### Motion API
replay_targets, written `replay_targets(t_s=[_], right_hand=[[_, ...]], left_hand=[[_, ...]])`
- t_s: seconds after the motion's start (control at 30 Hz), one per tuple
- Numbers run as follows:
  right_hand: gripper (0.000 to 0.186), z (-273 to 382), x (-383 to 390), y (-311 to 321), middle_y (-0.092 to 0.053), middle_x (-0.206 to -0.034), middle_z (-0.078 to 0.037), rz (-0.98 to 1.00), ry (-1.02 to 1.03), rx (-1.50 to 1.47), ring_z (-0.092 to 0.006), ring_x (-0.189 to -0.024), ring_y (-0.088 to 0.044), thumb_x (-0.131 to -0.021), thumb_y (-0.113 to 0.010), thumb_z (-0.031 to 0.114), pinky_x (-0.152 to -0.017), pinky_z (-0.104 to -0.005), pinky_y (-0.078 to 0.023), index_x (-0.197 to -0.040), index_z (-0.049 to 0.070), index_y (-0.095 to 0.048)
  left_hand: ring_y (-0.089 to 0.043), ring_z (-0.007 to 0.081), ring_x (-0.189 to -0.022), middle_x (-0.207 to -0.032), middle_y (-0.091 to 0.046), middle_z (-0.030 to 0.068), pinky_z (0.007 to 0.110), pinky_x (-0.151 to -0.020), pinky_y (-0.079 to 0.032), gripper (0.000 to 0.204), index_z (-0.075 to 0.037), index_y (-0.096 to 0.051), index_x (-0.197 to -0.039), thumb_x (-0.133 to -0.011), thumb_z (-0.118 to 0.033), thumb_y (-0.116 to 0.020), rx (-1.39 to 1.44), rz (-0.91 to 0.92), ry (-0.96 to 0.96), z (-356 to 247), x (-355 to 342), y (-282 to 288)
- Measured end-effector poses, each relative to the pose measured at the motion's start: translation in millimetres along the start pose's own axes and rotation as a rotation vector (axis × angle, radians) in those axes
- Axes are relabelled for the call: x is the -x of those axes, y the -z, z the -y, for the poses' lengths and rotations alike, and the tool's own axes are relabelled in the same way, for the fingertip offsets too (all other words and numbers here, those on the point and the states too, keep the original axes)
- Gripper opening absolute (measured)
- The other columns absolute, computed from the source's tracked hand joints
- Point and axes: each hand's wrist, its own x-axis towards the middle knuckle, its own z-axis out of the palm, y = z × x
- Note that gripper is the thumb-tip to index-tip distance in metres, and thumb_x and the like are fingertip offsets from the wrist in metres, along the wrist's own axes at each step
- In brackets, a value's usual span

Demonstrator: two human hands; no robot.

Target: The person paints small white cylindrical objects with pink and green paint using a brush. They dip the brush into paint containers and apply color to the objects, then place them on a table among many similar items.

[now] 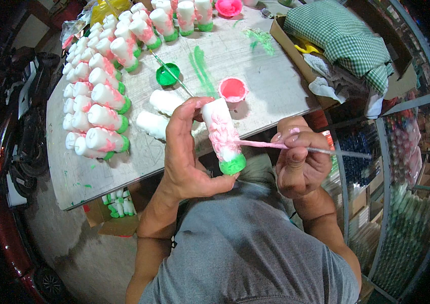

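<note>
A white pillar candle [215, 112] with raised flowers painted pink and a green band at its base is gripped at its two ends by my left hand [184, 157]. It is held tilted above the table's near edge. My right hand [301, 162] pinches a thin, pink-smeared paintbrush [263, 145], whose tip touches the flowers low on the candle. Just beyond the candle is a small cup of pink paint [233, 90]. A green paint cup [167, 75] stands farther left, with a second brush [178, 80] lying across it. Two white candles [152, 125] lie beside my left hand.
Rows of painted candles [104, 95] fill the table's left and far sides. A bright pink bowl [229, 7] sits at the back. At right, a cardboard box [296, 55] holds checked cloth [334, 33]. Shelving [382, 202] stands right; below the table is a box of candles [118, 204].
</note>
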Motion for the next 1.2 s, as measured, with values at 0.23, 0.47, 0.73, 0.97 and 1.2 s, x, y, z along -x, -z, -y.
replay_targets(t_s=[0.23, 0.47, 0.73, 0.97, 1.2], right_hand=[[0.017, -6, -3, -1, -0.061, -0.095, -0.017, -0.001, -0.113, -0.010, -0.0227, -0.086, -0.057, -0.105, -0.057, 0.016, -0.079, -0.0344, -0.047, -0.106, -0.001, -0.055], [0.012, -12, 1, 5, -0.067, -0.091, -0.015, -0.008, 0.004, 0.071, -0.0242, -0.083, -0.064, -0.103, -0.059, 0.009, -0.076, -0.0353, -0.053, -0.106, -0.003, -0.059], [0.016, 6, -2, 12, -0.066, -0.092, -0.015, 0.012, -0.049, 0.030, -0.0248, -0.081, -0.063, -0.103, -0.061, 0.014, -0.076, -0.0376, -0.054, -0.109, 0.000, -0.058], [0.027, 17, -43, 15, -0.068, -0.101, -0.015, 0.153, -0.284, 0.089, -0.0214, -0.094, -0.065, -0.107, -0.056, 0.022, -0.088, -0.0361, -0.051, -0.116, -0.003, -0.061], [0.031, 10, -99, 14, -0.071, -0.113, -0.015, 0.741, -0.427, -0.078, -0.0219, -0.113, -0.063, -0.087, -0.082, 0.019, -0.104, -0.0379, -0.044, -0.104, 0.002, -0.063]], left_hand=[[-0.047, 0.0380, -0.137, -0.144, -0.046, 0.0234, 0.049, -0.120, -0.030, 0.119, -0.004, -0.026, -0.153, -0.051, -0.010, -0.087, -0.009, 0.010, 0.040, -1, 0, -1], [-0.047, 0.0380, -0.137, -0.144, -0.045, 0.0229, 0.049, -0.120, -0.031, 0.118, -0.005, -0.026, -0.153, -0.052, -0.010, -0.086, 0.038, -0.010, -0.020, 2, -3, -5], [-0.047, 0.0386, -0.138, -0.146, -0.044, 0.0225, 0.049, -0.119, -0.033, 0.119, -0.004, -0.024, -0.154, -0.053, -0.009, -0.085, -0.007, 0.054, -0.044, -1, -8, 0], [-0.049, 0.0483, -0.137, -0.149, -0.045, 0.0238, 0.062, -0.111, -0.040, 0.113, -0.016, -0.031, -0.150, -0.054, 0.000, -0.090, -0.317, 0.072, -0.349, 5, 3, -1], [-0.048, 0.0406, -0.138, -0.142, -0.060, 0.0115, 0.063, -0.121, -0.018, 0.120, -0.020, -0.025, -0.155, -0.056, -0.020, -0.094, -0.250, 0.184, -0.246, -19, 5, 9]])
